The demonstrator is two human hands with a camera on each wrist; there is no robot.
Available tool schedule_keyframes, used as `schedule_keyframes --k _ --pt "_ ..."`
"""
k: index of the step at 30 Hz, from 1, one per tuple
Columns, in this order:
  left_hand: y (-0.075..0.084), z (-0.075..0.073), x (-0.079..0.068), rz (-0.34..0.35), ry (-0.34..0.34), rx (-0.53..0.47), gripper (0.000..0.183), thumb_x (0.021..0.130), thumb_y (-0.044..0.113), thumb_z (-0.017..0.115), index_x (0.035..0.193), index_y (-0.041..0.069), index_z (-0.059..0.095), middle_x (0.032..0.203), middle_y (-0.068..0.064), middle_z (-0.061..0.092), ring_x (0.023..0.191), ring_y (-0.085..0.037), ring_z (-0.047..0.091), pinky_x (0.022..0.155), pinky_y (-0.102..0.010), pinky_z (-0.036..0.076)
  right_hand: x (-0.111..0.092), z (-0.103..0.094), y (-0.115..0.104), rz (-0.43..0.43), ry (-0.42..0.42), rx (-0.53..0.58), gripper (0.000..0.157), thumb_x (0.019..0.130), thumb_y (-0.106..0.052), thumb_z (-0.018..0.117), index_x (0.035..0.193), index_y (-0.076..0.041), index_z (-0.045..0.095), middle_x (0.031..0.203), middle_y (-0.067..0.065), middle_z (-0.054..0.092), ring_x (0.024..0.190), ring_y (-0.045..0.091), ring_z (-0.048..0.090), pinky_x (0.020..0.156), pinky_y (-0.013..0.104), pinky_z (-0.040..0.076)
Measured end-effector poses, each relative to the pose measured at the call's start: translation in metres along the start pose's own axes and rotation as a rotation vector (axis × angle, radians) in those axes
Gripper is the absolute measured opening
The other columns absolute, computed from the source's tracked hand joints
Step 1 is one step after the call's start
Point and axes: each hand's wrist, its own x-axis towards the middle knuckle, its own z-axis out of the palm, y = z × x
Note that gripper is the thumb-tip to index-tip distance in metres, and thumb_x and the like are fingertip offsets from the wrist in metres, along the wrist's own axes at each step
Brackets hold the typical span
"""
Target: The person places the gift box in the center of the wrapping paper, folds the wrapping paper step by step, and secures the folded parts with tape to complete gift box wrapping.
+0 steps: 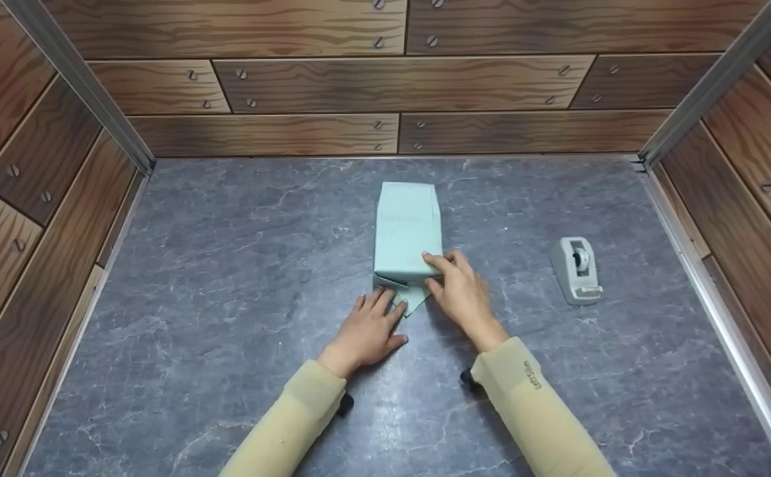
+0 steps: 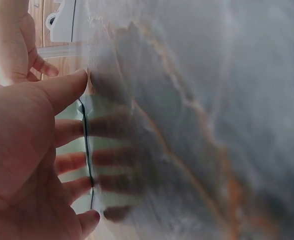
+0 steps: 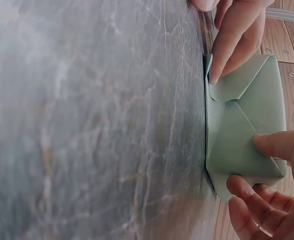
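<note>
A box wrapped in pale green paper (image 1: 409, 228) lies lengthwise on the table, its near end partly folded. From that end a pointed paper flap (image 1: 413, 301) spreads onto the tabletop. My left hand (image 1: 367, 330) rests palm down there, its extended fingertips pressing the flap's left part. At the near right corner, my right hand (image 1: 463, 295) holds the box. In the right wrist view, the thumb of my right hand (image 3: 287, 200) presses the creased end face (image 3: 237, 135) while bent fingers touch the side. The left wrist view shows my left hand (image 2: 27, 150) with fingers spread.
A grey tape dispenser (image 1: 574, 271) with a roll of clear tape stands on the right of the dark marbled table (image 1: 246, 252). Wood-patterned walls (image 1: 399, 86) with metal edge strips (image 1: 723, 338) enclose the back and both sides.
</note>
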Motion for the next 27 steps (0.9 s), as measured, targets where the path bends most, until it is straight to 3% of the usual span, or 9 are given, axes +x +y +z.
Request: schedule_keyframes --k 14,20,27 --pt "-0.002 -0.010 0.001 0.001 -0.031 -0.054 0.072 0.087 0.049 0.053 0.140 0.004 0.033 0.143 -0.015 0.030 0.130 -0.033 0.026 0.103 -0.050 0.023 0.000 0.001 0.001 0.007 -0.016 -0.007 0.047 0.080 -0.023 0.071 0.124 -0.032 0.057 0.109 0.002 0.051 0.076 0.027 0.057 0.056 0.041 0.044" --pt "-0.005 -0.011 0.001 0.037 -0.037 -0.061 0.065 0.088 0.048 0.053 0.138 0.011 0.040 0.143 -0.015 0.030 0.130 -0.034 0.026 0.103 -0.050 0.023 0.000 0.001 0.002 0.007 -0.015 -0.008 0.047 0.080 -0.023 0.071 0.124 -0.032 0.057 0.108 0.002 0.051 0.076 0.026 0.057 0.056 0.042 0.044" --pt "-0.010 -0.015 -0.001 0.059 -0.012 -0.147 0.056 0.087 0.044 0.056 0.134 0.014 0.047 0.142 -0.015 0.032 0.129 -0.035 0.027 0.102 -0.052 0.024 0.000 0.000 0.001 0.014 -0.016 -0.008 0.047 0.080 -0.024 0.071 0.124 -0.033 0.057 0.109 0.001 0.051 0.078 0.026 0.057 0.057 0.042 0.044"
